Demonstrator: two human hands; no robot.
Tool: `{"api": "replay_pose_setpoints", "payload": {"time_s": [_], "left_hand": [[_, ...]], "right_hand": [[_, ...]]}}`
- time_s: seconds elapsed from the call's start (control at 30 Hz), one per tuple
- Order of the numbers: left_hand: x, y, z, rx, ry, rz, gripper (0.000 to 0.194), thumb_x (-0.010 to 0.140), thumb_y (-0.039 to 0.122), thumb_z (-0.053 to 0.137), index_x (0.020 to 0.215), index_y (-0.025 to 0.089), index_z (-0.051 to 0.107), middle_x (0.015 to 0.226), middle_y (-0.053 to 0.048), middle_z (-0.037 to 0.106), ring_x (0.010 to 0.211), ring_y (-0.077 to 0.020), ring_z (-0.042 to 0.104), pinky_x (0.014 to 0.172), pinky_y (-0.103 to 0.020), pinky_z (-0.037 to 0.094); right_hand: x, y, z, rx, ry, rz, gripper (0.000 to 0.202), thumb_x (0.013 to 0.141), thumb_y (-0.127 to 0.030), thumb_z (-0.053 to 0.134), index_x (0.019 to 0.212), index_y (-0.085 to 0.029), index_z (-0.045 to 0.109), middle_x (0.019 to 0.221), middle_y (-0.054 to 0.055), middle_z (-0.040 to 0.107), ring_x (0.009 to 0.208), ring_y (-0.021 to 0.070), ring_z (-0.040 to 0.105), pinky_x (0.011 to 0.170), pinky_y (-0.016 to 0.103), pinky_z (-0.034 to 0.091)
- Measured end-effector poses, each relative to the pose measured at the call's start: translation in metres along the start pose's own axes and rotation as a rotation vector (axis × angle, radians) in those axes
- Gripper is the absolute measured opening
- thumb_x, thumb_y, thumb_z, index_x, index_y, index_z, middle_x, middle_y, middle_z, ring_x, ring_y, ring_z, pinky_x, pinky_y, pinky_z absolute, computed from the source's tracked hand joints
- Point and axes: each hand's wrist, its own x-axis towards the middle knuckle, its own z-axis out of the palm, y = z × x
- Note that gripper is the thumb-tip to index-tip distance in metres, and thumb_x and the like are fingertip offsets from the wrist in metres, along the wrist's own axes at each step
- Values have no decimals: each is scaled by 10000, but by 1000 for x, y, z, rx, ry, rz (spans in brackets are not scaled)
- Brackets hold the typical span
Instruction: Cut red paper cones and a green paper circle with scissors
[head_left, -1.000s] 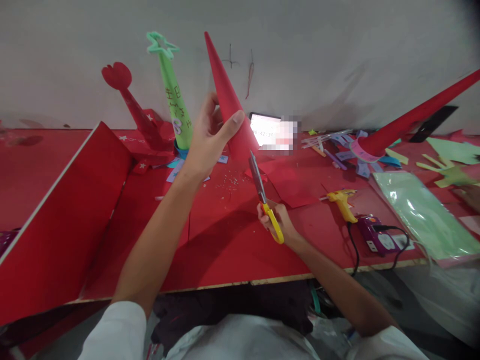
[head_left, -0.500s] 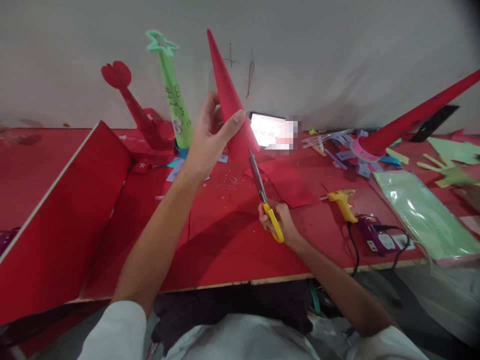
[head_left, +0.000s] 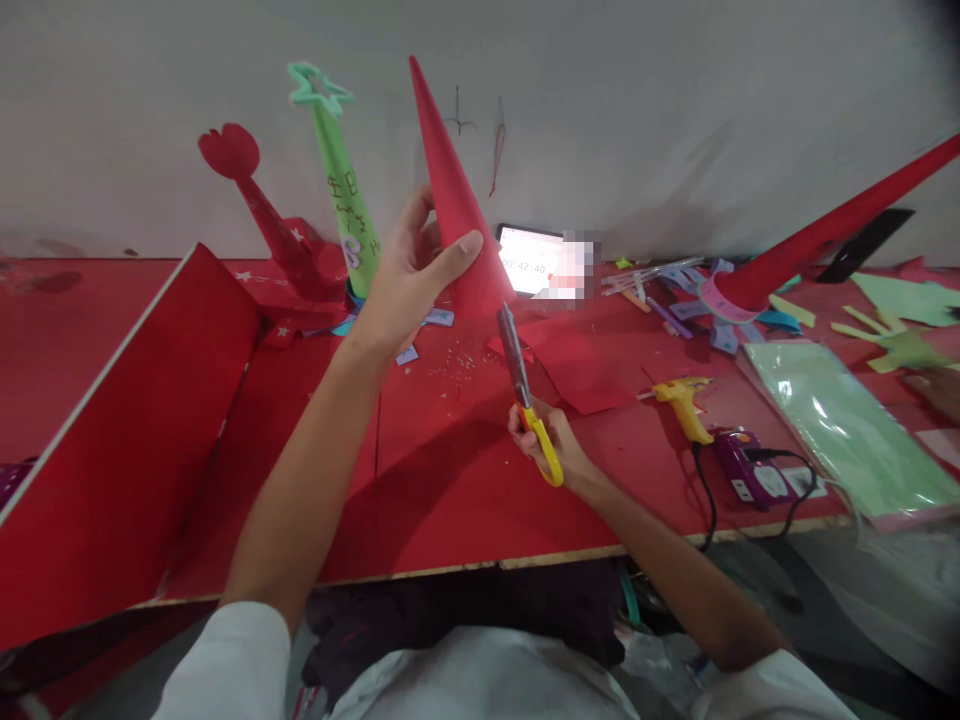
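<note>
A tall red paper cone [head_left: 454,180] is gripped near its wide end by my left hand [head_left: 420,265], thumb across the front and its tip pointing up and slightly left. My right hand [head_left: 555,445] is closed round the yellow handles of a pair of scissors [head_left: 516,358]. The blades point up at the cone's lower right edge; whether they touch the paper I cannot tell. Behind my left wrist stands a green paper cone [head_left: 341,185] with a star-shaped top. Red paper pieces [head_left: 577,365] lie on the table beyond the scissors.
Red table [head_left: 450,500] against a grey wall. At left are a red board [head_left: 127,450] and a red heart-topped cone [head_left: 262,210]. A phone [head_left: 532,262] leans at the back. To the right: a yellow glue gun [head_left: 684,405], purple power box [head_left: 754,468], green sheets in plastic [head_left: 855,430], another red cone [head_left: 825,240].
Both hands, the cone and the scissors keep nearly the same positions. The scissor blades look slightly lower against the cone's edge, and the whole view has shifted a little.
</note>
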Motion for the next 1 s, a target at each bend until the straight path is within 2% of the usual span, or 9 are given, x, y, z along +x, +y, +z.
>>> {"api": "replay_pose_setpoints", "payload": {"time_s": [0.2, 0.47, 0.83, 1.0], "left_hand": [[3, -2, 1, 80, 57, 97, 546, 831, 616, 955, 1147, 329, 615, 1062, -7, 759, 1044, -241, 757, 901, -405, 656], [5, -9, 3, 159, 57, 152, 624, 805, 698, 943, 1131, 304, 587, 973, 0, 678, 877, -185, 694, 777, -335, 621], [4, -16, 6, 259, 53, 235, 599, 879, 764, 839, 1151, 308, 563, 985, 10, 670, 865, -177, 738, 777, -341, 658], [1, -12, 7, 253, 79, 176, 573, 883, 753, 840, 1152, 316, 585, 1011, 1, 679, 979, -220, 774, 837, -359, 668]], "right_hand": [[1, -9, 0, -98, 28, 21, 653, 840, -869, 704, 807, -229, 576, 713, -9, 561, 610, 127, 465, 564, 277, 368], [0, 2, 0, -24, 36, 92, 587, 822, -785, 777, 795, -234, 576, 720, -8, 544, 596, 122, 438, 502, 253, 321], [-2, 15, -2, -51, 49, 56, 543, 888, -739, 736, 782, -236, 561, 699, -19, 533, 585, 124, 463, 501, 252, 356], [-2, 15, -3, -70, 53, 67, 536, 886, -744, 733, 807, -237, 578, 705, -19, 542, 580, 127, 482, 502, 254, 379]]}}
